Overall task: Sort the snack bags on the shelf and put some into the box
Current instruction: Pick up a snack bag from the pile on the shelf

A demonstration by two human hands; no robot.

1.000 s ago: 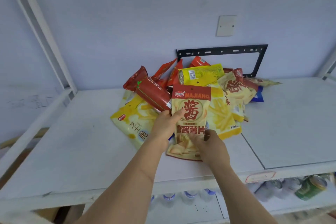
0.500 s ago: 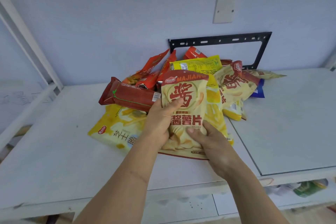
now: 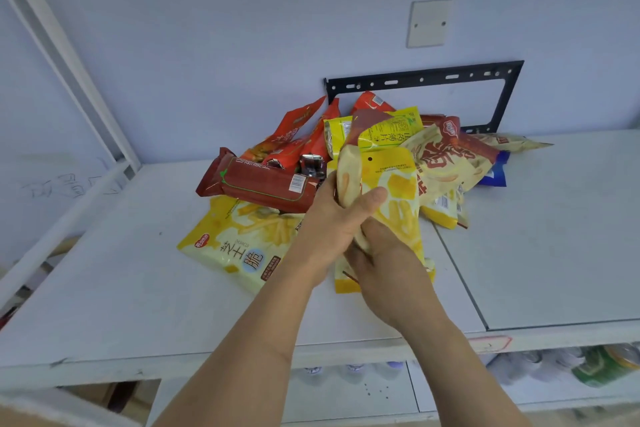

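Both hands hold one chip bag (image 3: 348, 180) up on its edge. The left hand (image 3: 334, 218) wraps its fingers round it, and the right hand (image 3: 382, 258) grips it from below. The pile of snack bags (image 3: 446, 163) lies just past the fingers on the shelf (image 3: 121, 288).

Bare shelf (image 3: 121, 288) left and right of the snack pile (image 3: 346, 163); wall bracket (image 3: 422, 80) behind.
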